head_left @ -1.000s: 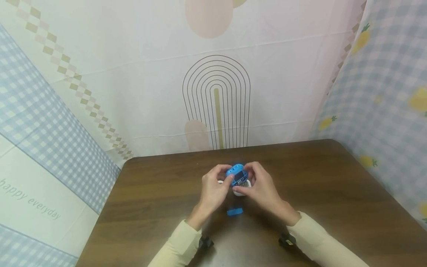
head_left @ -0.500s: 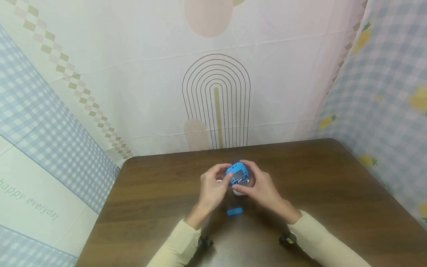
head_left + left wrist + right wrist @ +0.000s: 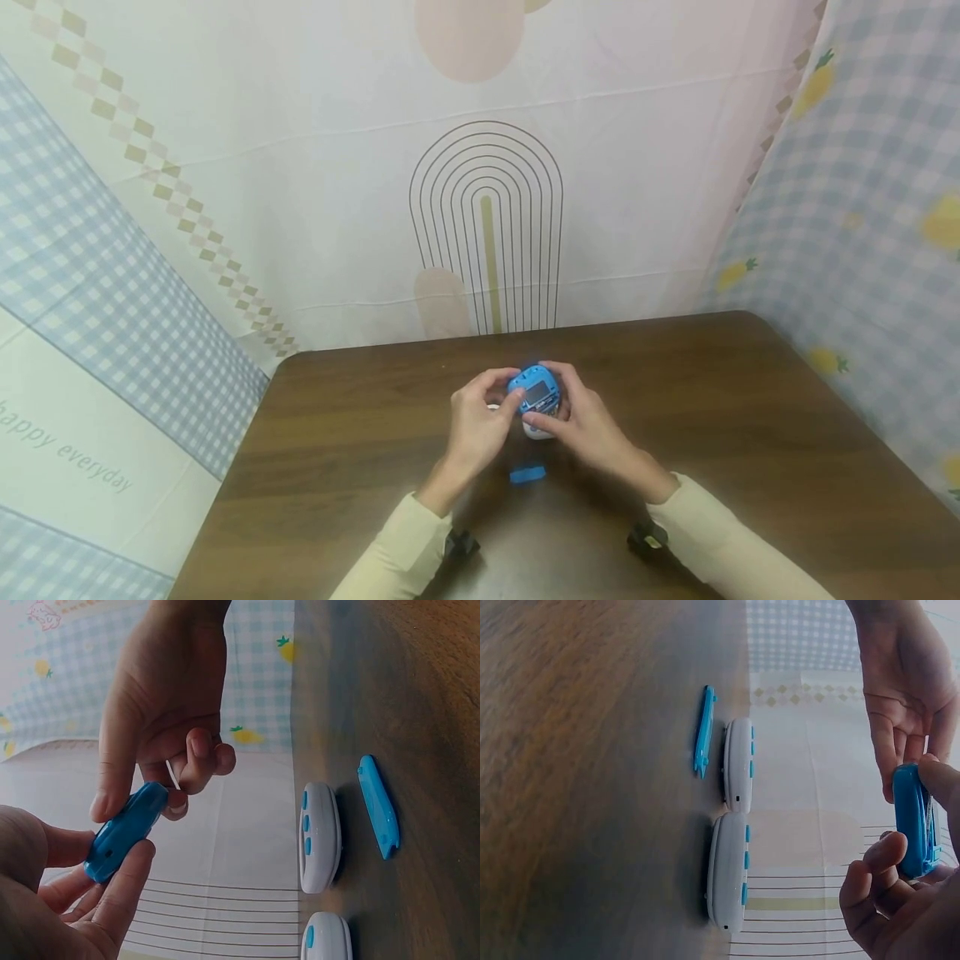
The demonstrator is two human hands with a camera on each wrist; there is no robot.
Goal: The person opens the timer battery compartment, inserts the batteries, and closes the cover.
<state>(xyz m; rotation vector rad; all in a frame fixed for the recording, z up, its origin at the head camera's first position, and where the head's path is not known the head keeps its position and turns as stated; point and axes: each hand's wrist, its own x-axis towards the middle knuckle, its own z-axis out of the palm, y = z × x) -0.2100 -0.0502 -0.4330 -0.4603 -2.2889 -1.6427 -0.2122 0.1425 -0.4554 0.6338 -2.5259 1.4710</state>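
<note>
A rounded blue plastic casing (image 3: 537, 387) with a dark rectangular panel is held up above the table by both hands. On its left side, my left hand (image 3: 478, 421) pinches it between thumb and fingers. The right hand (image 3: 591, 423) grips the opposite edge, thumb low and fingers along the far side. Seen edge-on in the left wrist view, the casing (image 3: 126, 832) is slim. Below stand two white oval devices with blue buttons, one nearer device (image 3: 321, 838) and one partly cropped device (image 3: 327, 937). A narrow blue strip (image 3: 527, 475) lies closer to the person.
The brown wooden table (image 3: 360, 408) ends at a patterned cloth backdrop (image 3: 337, 208). Checked cloths hang at both sides. A black wrist camera (image 3: 461, 545) sits under the left sleeve, another camera (image 3: 647, 537) under the right.
The blue casing has tipped so its panel faces the head camera more squarely. The right fingers have shifted slightly along its far edge. The strip has stayed put.
</note>
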